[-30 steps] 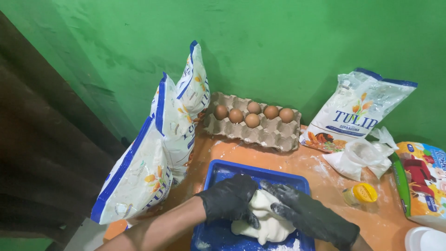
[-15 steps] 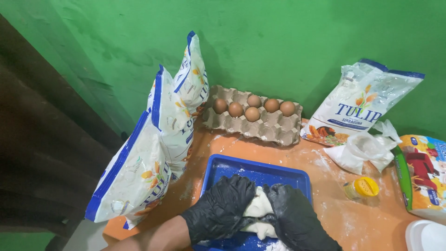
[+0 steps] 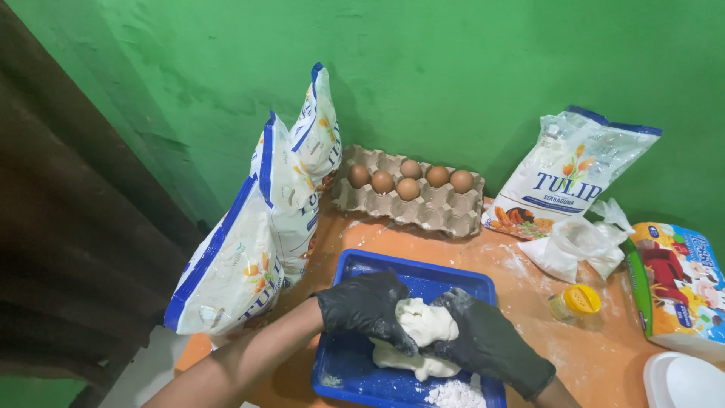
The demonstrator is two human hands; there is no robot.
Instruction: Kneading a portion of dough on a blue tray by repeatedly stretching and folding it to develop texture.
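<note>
Both hands wear black gloves and work a soft white lump of dough [image 3: 424, 331] that lies in a shallow blue plastic tray [image 3: 355, 370] on the flour-dusted orange tabletop [image 3: 529, 287]. The left hand [image 3: 365, 306] curls over the lump's left side, fingers closed onto the dough. The right hand [image 3: 487, 340] presses in from the right, fingers likewise wrapped against the dough, so the lump is squeezed between the two gloves and bulges up in the middle. A flatter fold of the same dough spreads out below the hands on the tray floor, and a small heap of loose white flour [image 3: 455, 394] sits at the tray's near edge.

To the left of the tray, three white-and-blue flour bags [image 3: 249, 257] lean together against the green wall [image 3: 453, 68]. Behind the tray stands a grey cardboard egg carton [image 3: 423, 208] holding six brown eggs [image 3: 408, 189]. To the right, an opened flour bag [image 3: 570, 177] leans on the wall, with a knotted clear plastic bag of white powder [image 3: 578, 245] just in front of it. A small jar with a yellow shaker lid [image 3: 575, 302] stands near the tray's right side, and a colourful printed packet [image 3: 676, 283] lies beyond it.
</note>
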